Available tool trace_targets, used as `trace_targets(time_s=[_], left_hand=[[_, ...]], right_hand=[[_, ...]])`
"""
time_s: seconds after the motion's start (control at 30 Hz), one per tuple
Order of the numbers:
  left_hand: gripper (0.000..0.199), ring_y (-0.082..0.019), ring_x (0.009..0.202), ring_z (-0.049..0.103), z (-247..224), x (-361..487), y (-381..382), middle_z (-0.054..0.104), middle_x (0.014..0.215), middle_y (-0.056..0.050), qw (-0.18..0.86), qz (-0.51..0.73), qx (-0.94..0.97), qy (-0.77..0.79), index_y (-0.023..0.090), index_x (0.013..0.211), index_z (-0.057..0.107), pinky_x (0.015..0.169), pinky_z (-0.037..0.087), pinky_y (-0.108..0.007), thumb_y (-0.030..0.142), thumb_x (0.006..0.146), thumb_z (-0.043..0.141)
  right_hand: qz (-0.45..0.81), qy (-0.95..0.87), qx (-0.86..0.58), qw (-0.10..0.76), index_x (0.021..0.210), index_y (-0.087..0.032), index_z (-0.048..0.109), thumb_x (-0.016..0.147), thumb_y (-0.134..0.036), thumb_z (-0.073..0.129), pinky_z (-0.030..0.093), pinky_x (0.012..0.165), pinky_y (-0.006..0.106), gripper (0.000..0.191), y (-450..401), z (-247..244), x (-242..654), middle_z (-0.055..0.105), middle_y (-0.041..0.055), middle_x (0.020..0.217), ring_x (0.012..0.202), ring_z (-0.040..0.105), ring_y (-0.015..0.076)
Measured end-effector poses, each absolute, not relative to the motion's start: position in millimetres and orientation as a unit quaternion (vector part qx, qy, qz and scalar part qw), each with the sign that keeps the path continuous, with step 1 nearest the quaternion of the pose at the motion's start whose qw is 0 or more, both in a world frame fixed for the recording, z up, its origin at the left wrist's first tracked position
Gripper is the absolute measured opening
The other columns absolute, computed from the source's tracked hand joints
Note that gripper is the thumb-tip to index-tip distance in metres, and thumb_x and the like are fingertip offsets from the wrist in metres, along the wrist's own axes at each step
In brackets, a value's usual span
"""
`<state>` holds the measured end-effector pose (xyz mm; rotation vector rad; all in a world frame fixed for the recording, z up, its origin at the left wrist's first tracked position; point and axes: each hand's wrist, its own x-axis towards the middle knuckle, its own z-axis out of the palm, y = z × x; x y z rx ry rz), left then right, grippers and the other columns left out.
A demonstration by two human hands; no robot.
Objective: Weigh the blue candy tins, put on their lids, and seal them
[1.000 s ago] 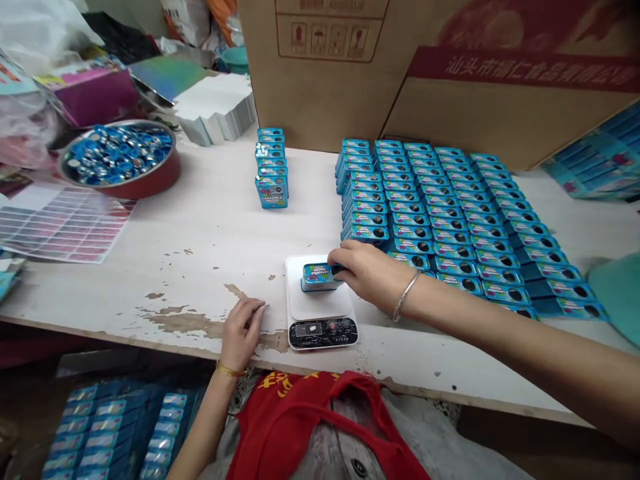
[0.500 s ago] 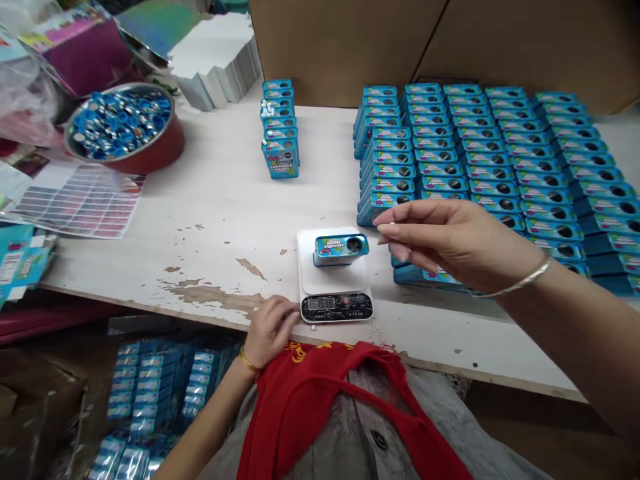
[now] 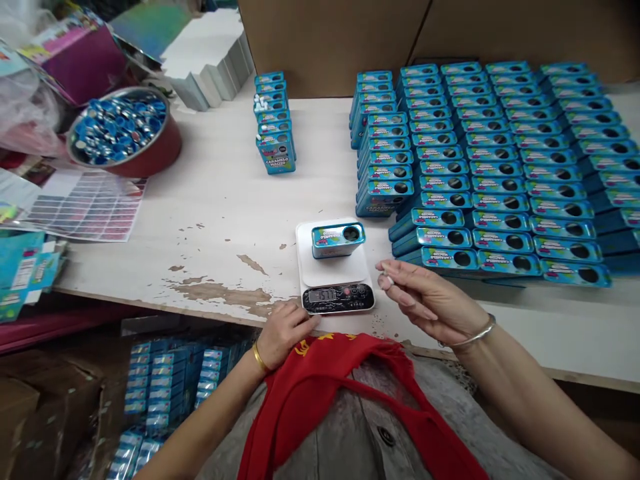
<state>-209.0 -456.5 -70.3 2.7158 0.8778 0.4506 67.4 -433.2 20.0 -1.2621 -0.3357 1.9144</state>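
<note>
A blue tin [image 3: 338, 239] with a round dark hole in its top stands upright on the white digital scale [image 3: 334, 273]. To the right of the scale's front corner, my right hand [image 3: 425, 300] is in the air. Its thumb and fingers pinch a small white candy [image 3: 389, 281], partly hidden by the fingertips. My left hand [image 3: 286, 333] lies at the table's front edge, beside the scale's front left corner. The left fingers are loosely bent, and its thumb reaches toward the scale's front. Nothing shows in that hand.
Rows of blue tins [image 3: 503, 203] fill the right. A shorter row of tins [image 3: 277, 157] stands behind the scale, with white candies on some tops. A red bowl [image 3: 165, 143] of blue and silver caps, white cartons [image 3: 213, 57] and label sheets [image 3: 95, 207] lie left. More tins [image 3: 163, 373] are below the table.
My right hand has moved down and left, from above the tin rows to beside the scale. My left hand has shifted slightly right, its thumb where a white candy lay. The scale's reading has changed.
</note>
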Motion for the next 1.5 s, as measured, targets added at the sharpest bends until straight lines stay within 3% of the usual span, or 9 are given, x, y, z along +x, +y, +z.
trace_targets(time_s=[0.27, 0.47, 0.6, 0.77, 0.87, 1.0, 1.17, 1.37, 1.5], left_hand=[[0.021, -0.015, 0.073, 0.049, -70.5, -204.0, -439.1, 0.06, 0.079, -0.005, 0.115, 0.18, 0.929, 0.303, 0.018, 0.106, 0.062, 0.065, 0.036, -0.03, 0.021, 0.093, 0.046], [0.017, -0.016, 0.067, 0.046, -68.7, -198.8, -431.1, 0.054, 0.07, -0.003, 0.077, 0.157, 0.93, 0.325, 0.017, 0.088, 0.062, 0.061, 0.034, -0.03, 0.02, 0.093, 0.046], [0.012, -0.016, 0.073, 0.05, -57.1, -192.4, -433.7, 0.059, 0.078, -0.005, 0.153, 0.215, 0.894, 0.363, 0.017, 0.091, 0.058, 0.066, 0.039, -0.03, 0.019, 0.092, 0.046], [0.011, -0.015, 0.076, 0.054, -19.2, -152.3, -432.3, 0.063, 0.083, -0.004, 0.21, 0.273, 0.894, 0.286, 0.018, 0.099, 0.058, 0.067, 0.039, -0.03, 0.021, 0.09, 0.052], [0.023, -0.016, 0.082, 0.056, -3.5, -135.0, -420.2, 0.064, 0.093, -0.005, 0.182, 0.269, 0.916, 0.237, 0.02, 0.111, 0.057, 0.071, 0.041, -0.031, 0.027, 0.089, 0.055], [0.049, -0.021, 0.101, 0.055, -2.6, -143.1, -375.7, 0.058, 0.109, -0.009, 0.137, 0.403, 0.825, 0.372, 0.022, 0.124, 0.049, 0.084, 0.045, -0.036, 0.034, 0.081, 0.067], [0.082, -0.025, 0.113, 0.054, -17.9, -151.7, -316.2, 0.054, 0.128, -0.013, 0.279, 0.381, 0.784, 0.403, 0.024, 0.136, 0.037, 0.09, 0.046, -0.039, 0.05, 0.068, 0.076], [0.048, -0.019, 0.092, 0.062, -37.0, -136.5, -302.8, 0.064, 0.102, -0.005, 0.394, 0.349, 0.761, 0.379, 0.019, 0.109, 0.054, 0.081, 0.049, -0.032, 0.042, 0.072, 0.075], [0.038, -0.018, 0.086, 0.061, -19.1, -133.4, -313.4, 0.065, 0.093, -0.003, 0.308, 0.35, 0.803, 0.372, 0.019, 0.103, 0.056, 0.077, 0.045, -0.031, 0.038, 0.075, 0.072]], right_hand=[[0.763, -0.135, -0.523, 0.353, 0.072, -0.014, 0.064, 0.064, -0.039, 0.081, 0.017, 0.027, 0.012, 0.031, -464.4, -7.0, 49.6, 0.061, -0.0011, 0.059, 0.033, 0.032, -0.0005], [0.783, -0.054, -0.507, 0.357, 0.079, -0.013, 0.068, 0.058, -0.027, 0.086, 0.03, 0.032, 0.009, 0.031, -472.5, -26.2, 46.7, 0.063, 0.0012, 0.063, 0.046, 0.05, 0.0037], [0.814, 0.009, -0.452, 0.364, 0.084, -0.013, 0.068, 0.065, -0.021, 0.081, 0.039, 0.038, 0.009, 0.025, -474.9, -35.7, 45.6, 0.065, 0.002, 0.066, 0.053, 0.056, 0.0053], [0.85, 0.072, -0.366, 0.372, 0.076, -0.014, 0.062, 0.076, -0.033, 0.072, 0.04, 0.038, 0.013, 0.022, -471.7, -40.3, 34.9, 0.06, -0.0002, 0.061, 0.047, 0.053, 0.006], [0.855, 0.068, -0.34, 0.386, 0.076, -0.014, 0.062, 0.078, -0.037, 0.07, 0.033, 0.032, 0.013, 0.024, -468.2, -41.8, 34.9, 0.058, -0.0011, 0.058, 0.044, 0.051, 0.0062], [0.827, 0.071, -0.372, 0.415, 0.071, -0.013, 0.064, 0.071, -0.033, 0.077, 0.028, 0.029, 0.01, 0.024, -466.8, -40.8, 45.6, 0.061, 0.0009, 0.063, 0.046, 0.048, 0.004], [0.791, 0.03, -0.395, 0.465, 0.083, -0.012, 0.07, 0.06, -0.017, 0.084, 0.032, 0.033, 0.005, 0.028, -471.0, -32.3, 52.4, 0.065, 0.0021, 0.073, 0.054, 0.052, 0.0029], [0.812, 0.038, -0.356, 0.461, 0.084, -0.014, 0.069, 0.068, -0.027, 0.079, 0.02, 0.027, 0.008, 0.022, -475.3, -36.6, 48.5, 0.063, 0.0004, 0.069, 0.044, 0.043, 0.0017], [0.794, 0.089, -0.352, 0.488, 0.075, -0.013, 0.066, 0.071, -0.025, 0.075, 0.034, 0.034, 0.011, 0.016, -464.2, -35.7, 46.5, 0.062, 0.002, 0.068, 0.053, 0.054, 0.0066]])
